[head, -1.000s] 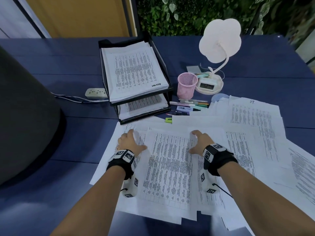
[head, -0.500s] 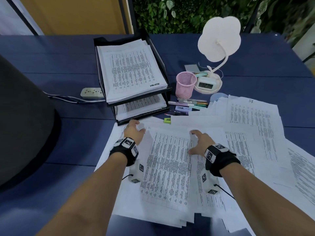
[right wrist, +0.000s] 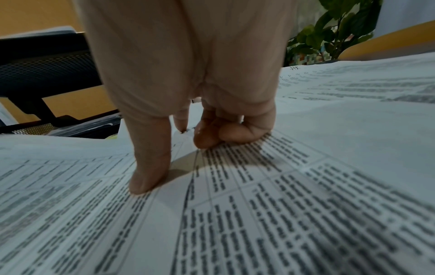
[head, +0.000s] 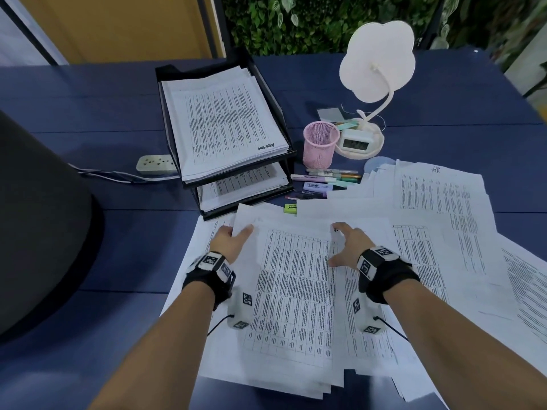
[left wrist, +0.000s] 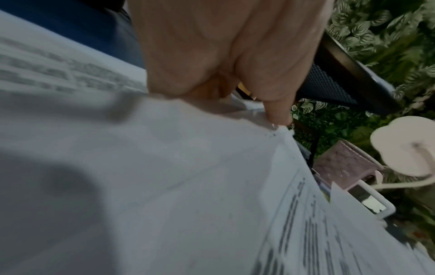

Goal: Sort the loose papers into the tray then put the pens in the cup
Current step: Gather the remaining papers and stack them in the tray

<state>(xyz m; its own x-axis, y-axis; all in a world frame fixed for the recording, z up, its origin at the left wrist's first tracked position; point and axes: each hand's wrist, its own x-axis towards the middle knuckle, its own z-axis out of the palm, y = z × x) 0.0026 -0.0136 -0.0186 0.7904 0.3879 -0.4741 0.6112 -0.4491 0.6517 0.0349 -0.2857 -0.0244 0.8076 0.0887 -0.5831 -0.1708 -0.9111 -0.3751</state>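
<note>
Paper-sorting in hand: left grip (head: 233, 241) pinches the far corner of the top sheet (head: 296, 291), right grip (head: 349, 247) spread on its edge, near the desk's (head: 133, 247) near edge; next, likely a lift to the tray (head: 290, 151); pens (head: 322, 180) lie beside the pink mesh cup (head: 319, 146).

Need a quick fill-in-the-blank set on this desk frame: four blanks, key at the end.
The pens lie on the table beside the pink ___, not in it.
The black tray has ___ stacked tiers.
One loose sheet has ___ handwritten at its top.
The left hand grips the top sheet with its ___ on top.
Missing words: cup; two; HR; thumb.
</note>
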